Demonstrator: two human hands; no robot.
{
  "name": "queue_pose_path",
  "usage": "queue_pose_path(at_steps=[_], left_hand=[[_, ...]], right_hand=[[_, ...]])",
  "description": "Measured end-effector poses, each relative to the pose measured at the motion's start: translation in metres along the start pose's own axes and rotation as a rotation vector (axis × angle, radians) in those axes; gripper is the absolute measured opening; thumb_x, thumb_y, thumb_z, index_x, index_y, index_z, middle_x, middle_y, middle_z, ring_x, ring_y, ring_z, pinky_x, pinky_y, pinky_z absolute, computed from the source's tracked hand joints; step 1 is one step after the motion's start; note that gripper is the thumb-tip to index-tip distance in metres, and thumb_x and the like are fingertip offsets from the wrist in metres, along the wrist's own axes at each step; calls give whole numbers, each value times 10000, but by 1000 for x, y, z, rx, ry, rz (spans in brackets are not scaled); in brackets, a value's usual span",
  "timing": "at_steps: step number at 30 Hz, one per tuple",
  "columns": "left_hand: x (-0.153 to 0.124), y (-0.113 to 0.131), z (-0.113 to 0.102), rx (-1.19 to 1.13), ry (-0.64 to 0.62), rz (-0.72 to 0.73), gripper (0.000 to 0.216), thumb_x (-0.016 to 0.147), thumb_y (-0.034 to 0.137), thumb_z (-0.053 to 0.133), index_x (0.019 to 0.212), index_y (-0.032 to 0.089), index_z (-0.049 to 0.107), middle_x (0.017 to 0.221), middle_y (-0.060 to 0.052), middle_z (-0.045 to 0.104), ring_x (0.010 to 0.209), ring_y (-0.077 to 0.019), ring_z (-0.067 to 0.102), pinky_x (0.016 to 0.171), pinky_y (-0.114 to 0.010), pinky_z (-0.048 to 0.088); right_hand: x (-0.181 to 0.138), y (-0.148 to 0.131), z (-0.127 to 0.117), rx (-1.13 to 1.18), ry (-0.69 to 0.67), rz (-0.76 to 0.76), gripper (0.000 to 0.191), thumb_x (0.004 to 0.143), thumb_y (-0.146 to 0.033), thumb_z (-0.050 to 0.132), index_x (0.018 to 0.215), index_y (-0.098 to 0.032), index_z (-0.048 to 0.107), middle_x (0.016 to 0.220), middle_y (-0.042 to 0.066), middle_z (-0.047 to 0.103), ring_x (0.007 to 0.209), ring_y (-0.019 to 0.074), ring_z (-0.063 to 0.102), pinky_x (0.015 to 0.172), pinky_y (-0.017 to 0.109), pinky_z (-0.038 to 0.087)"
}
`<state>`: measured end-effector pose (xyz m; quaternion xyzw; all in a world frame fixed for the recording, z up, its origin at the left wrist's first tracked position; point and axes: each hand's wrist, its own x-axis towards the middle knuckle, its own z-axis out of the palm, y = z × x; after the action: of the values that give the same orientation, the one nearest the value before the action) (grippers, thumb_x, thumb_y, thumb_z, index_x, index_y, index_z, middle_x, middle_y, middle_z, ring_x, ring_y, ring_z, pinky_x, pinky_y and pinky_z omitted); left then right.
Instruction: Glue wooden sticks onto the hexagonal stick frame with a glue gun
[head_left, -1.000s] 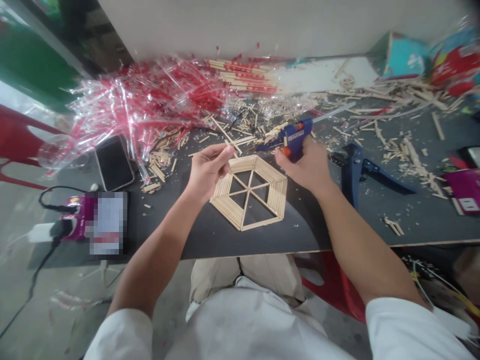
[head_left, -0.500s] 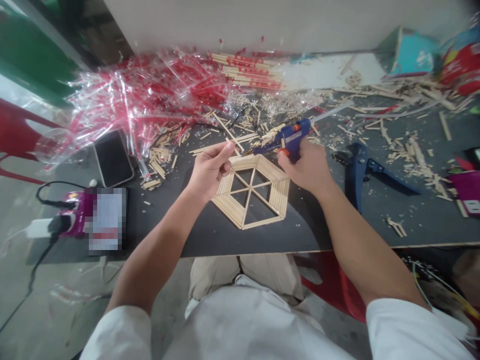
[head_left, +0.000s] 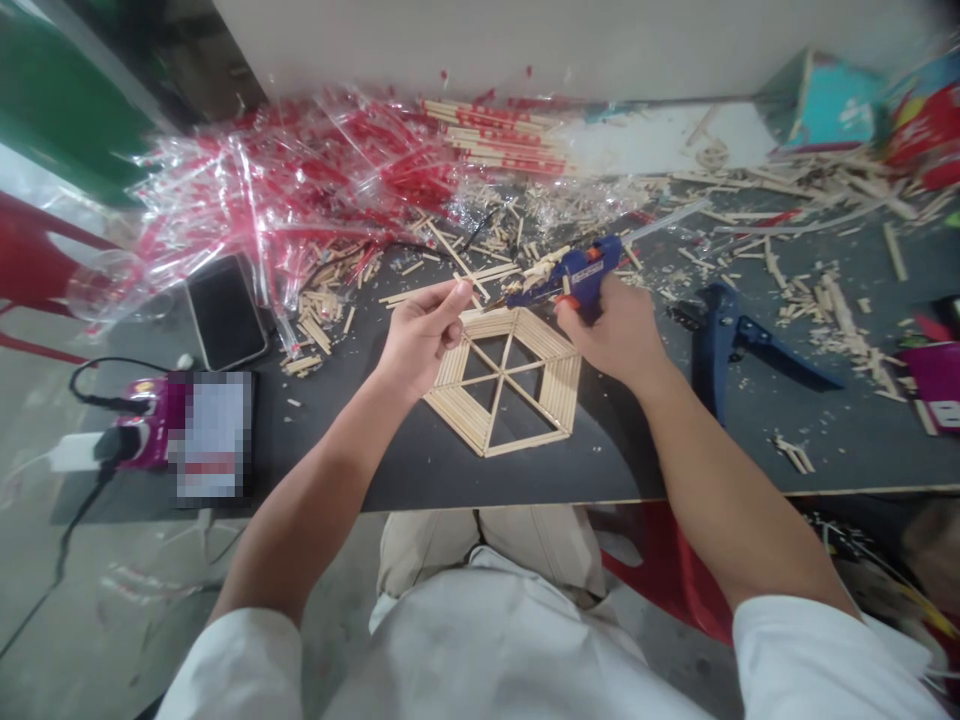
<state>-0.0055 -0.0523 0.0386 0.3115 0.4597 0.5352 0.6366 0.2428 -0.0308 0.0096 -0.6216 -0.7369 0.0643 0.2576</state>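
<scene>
Dark tabletop under a pale wall, strewn with offcuts and red wrappers, and over the far edge of the flat hexagonal stick frame the left hand has its fingers pinched on a thin stick while the right hand grips the blue glue gun, nozzle near that stick.

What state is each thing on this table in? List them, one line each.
left hand, shut on the stick
right hand, shut on the glue gun
glue gun, nozzle toward the stick
hexagon frame, flat on the table
phone, face up, screen dark
blue cutter, lying unheld
</scene>
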Motion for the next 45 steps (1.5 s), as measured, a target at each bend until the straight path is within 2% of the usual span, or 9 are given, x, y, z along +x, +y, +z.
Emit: queue_pose_path(at_steps=[9, 15, 19, 22, 25, 28, 34, 40, 45], left_hand=[[0, -2, 0, 23, -14, 29, 150, 858, 266, 888, 795, 181, 781, 752, 36, 661, 472, 8, 456, 399, -136, 331], [0, -4, -2, 9, -65, 74, 170, 776, 302, 948, 815, 209, 812, 689, 41, 632, 486, -12, 465, 416, -147, 337], [-3, -4, 1, 65, -108, 124, 261, 686, 373, 991, 765, 205, 808, 742, 14, 697, 494, -16, 444, 430, -170, 329], [-4, -6, 3, 114, -147, 175, 355, 615, 458, 1016, 744, 197, 813, 814, -22, 756, 498, -18, 425, 437, -187, 312], [-4, -8, 3, 163, -196, 238, 369, 603, 496, 1018, 721, 208, 821, 785, -21, 742, 527, -34, 450, 466, -196, 334], [-4, -9, 1, 219, -222, 296, 332, 597, 477, 1028, 718, 233, 839, 779, -13, 710, 618, -68, 537, 551, -210, 413], [-6, -6, 1, 319, -267, 317, 201, 655, 332, 1014, 749, 254, 854, 805, -21, 720, 743, -110, 635, 676, -234, 481], [-4, 5, -6, 476, -194, 237, 137, 743, 247, 923, 854, 209, 853, 770, -25, 727, 582, -81, 501, 532, -213, 389], [10, 6, -24, 498, 8, 321, 52, 794, 218, 829, 843, 202, 831, 760, -5, 705, 566, -68, 466, 522, -193, 359]], right_hand=[[1, 3, -2, 96, 46, 8, 248, 856, -499, 639, 863, -257, 587, 692, 66, 654, 664, 271, 634, 679, 428, 520], [10, 31, -2, 108, 141, 141, 337, 820, -523, 777, 935, -234, 648, 758, 85, 640, 853, 353, 684, 868, 569, 564], [13, 41, -9, -4, 189, 208, 383, 829, -457, 799, 1041, -180, 641, 1075, 205, 627, 1212, 465, 607, 1039, 696, 479], [6, 18, -17, 59, 292, 97, 284, 913, -423, 708, 1076, -198, 646, 1213, 219, 614, 1306, 439, 562, 1079, 672, 470], [-6, -21, -18, 439, 129, -69, 206, 977, -431, 638, 1034, -236, 673, 1083, 121, 719, 1053, 299, 703, 1003, 537, 558], [-15, -52, -10, 817, -133, -138, 296, 943, -516, 718, 1079, -256, 677, 1077, 64, 773, 1015, 233, 743, 978, 447, 598], [-13, -56, 0, 1095, -240, -35, 478, 764, -551, 904, 1064, -262, 668, 974, 26, 786, 946, 216, 777, 913, 403, 629], [-12, -50, -5, 853, -129, -54, 348, 851, -470, 834, 1074, -256, 674, 961, 27, 787, 935, 236, 774, 959, 464, 606], [-16, -49, 3, 467, -3, -281, 226, 918, -266, 778, 1124, -288, 686, 946, 32, 781, 1037, 285, 733, 1022, 535, 546]])
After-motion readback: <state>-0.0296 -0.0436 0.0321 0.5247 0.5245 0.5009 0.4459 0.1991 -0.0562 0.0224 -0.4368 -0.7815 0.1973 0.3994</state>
